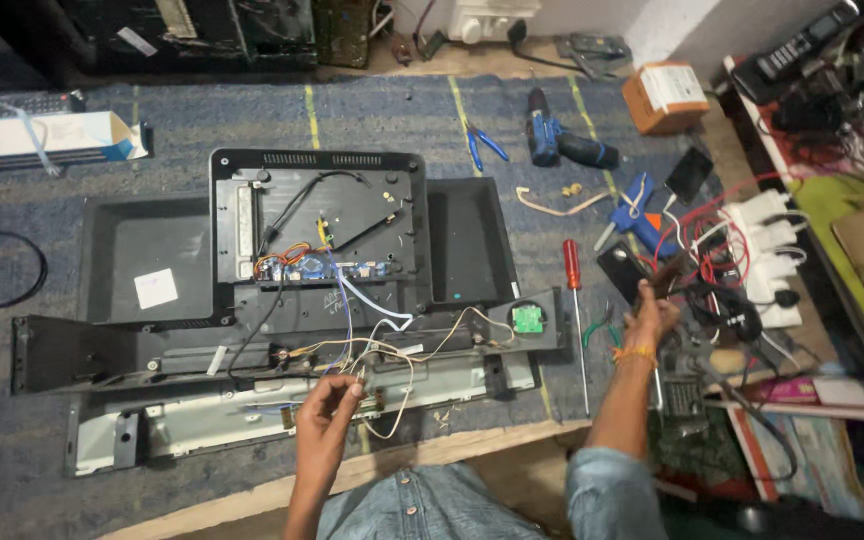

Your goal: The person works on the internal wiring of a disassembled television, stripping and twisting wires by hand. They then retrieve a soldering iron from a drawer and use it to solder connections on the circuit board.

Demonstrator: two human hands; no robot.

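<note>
Your left hand (330, 400) is pinched shut on a bundle of thin wires (377, 350), fingers and thumb closed around them just above the lower edge of the opened television (152, 250); the wires run up from your grip to the circuit board (302, 268) on the black back panel (317, 215) and across to a small green board (527, 318) at the right end of the frame. Your right hand (649, 312) is stretched out well to the right, its fingers curled around something dark among the tangle of red and black cables (697, 240), though the blur there makes it hard to say what it is. A red-handled screwdriver (574, 275) lies between your hands. Everything sits on a blue rug (32, 450) on the floor, with a blue drill (544, 135), blue pliers (482, 145), a blue glue gun (634, 205) and a white power strip (767, 250) spread around.
</note>
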